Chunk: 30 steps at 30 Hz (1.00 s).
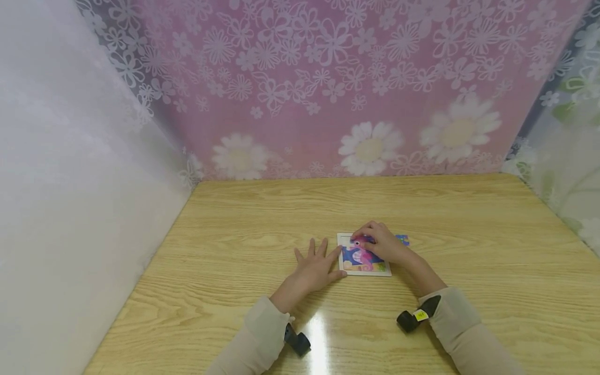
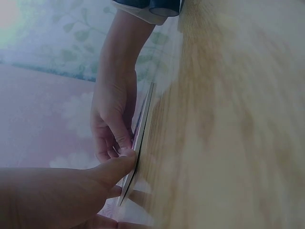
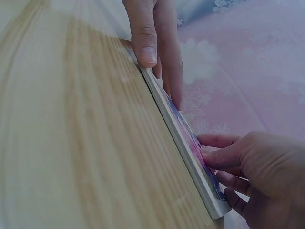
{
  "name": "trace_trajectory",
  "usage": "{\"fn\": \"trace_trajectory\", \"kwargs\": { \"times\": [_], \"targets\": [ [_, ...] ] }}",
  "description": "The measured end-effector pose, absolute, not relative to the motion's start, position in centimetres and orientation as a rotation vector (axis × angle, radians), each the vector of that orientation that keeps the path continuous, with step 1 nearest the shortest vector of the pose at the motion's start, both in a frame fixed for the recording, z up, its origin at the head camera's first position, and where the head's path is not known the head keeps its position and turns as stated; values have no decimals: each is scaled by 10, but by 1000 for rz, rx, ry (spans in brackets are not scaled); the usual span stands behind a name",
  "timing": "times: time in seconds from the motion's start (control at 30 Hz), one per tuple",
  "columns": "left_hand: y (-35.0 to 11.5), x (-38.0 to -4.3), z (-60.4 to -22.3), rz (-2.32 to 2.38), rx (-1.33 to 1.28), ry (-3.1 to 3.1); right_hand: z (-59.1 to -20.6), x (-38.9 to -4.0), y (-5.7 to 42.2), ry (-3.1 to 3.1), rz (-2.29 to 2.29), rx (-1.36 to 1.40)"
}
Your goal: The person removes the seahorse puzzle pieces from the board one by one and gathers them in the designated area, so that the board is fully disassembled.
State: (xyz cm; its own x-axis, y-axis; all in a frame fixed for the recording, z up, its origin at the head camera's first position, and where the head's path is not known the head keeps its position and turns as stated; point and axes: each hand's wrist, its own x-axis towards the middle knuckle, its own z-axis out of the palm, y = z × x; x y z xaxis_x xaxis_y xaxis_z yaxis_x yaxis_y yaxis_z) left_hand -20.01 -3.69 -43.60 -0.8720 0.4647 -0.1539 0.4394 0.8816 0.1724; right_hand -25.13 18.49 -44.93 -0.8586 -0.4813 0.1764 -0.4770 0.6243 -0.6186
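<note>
We're resting our spread left hand [image 1: 315, 270] against the tray's [image 1: 367, 274] left edge; our curled right hand [image 1: 383, 245] is touching pieces [image 1: 357, 258], pinch unclear. Uneven pressing could be popping them loose.

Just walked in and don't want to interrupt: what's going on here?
A person is working on a pink seahorse puzzle in a white frame. The spread left hand touches the frame's left side, and the right hand has its fingers at the puzzle's upper part; whether they pinch any of it is unclear. The frame's upper left corner is bare, and at least one blue piece lies outside, to the right.
</note>
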Motion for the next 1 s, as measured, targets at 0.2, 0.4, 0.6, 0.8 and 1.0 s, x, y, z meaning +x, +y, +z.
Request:
{"fn": "trace_trajectory", "kwargs": {
  "times": [0.2,0.4,0.6,0.8,1.0],
  "targets": [
    [-37,-200,-435,200,698,2857,-450,-252,186,2825,-1102,-863],
    [-37,-200,-435,201,705,2856,-453,-256,188,2780,-1176,-912],
    [-37,-201,-435,202,691,2858,-453,-256,189,2748,-1216,-941],
    [-37,-201,-435,200,674,2853,-449,-253,189,2736,-1210,-867],
    [-36,-200,-434,200,677,2854,-448,-251,190,2723,-1202,-850]
  ]
}}
